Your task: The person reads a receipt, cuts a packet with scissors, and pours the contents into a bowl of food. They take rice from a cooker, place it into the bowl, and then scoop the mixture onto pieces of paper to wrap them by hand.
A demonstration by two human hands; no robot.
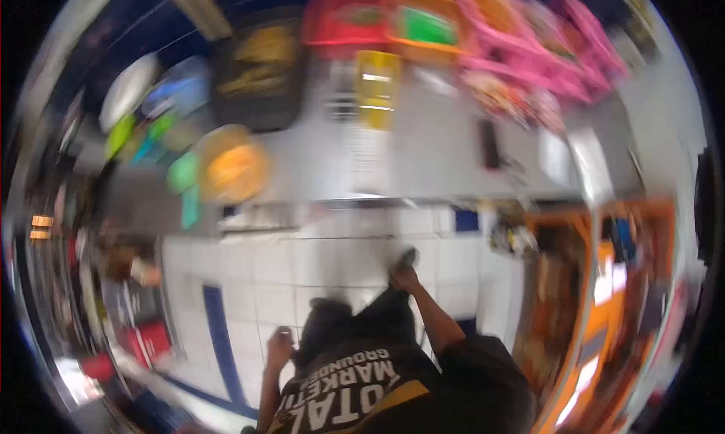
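Note:
My left hand [281,345] hangs low beside my left hip, over the white tiled floor [257,283]. Its fingers look bent but are smeared by motion. Farther forward, my right hand [404,277] is at my dark trousers [370,317], next to a dark shape near my foot. Blur hides its fingers, and I cannot tell whether it holds anything. Both hands are below the front edge of the grey metal table [445,162]. On that table, nearest to me, are a bowl of orange pieces [236,170] and a yellow box-like thing [377,87] above a white printed sheet [368,158].
Along the back stand a black tray [260,106], a red basket [343,34], an orange basket [430,49] and pink baskets [521,45]. A dark phone-like object [489,143] lies at the right. Orange shelving [596,313] bounds the floor on the right.

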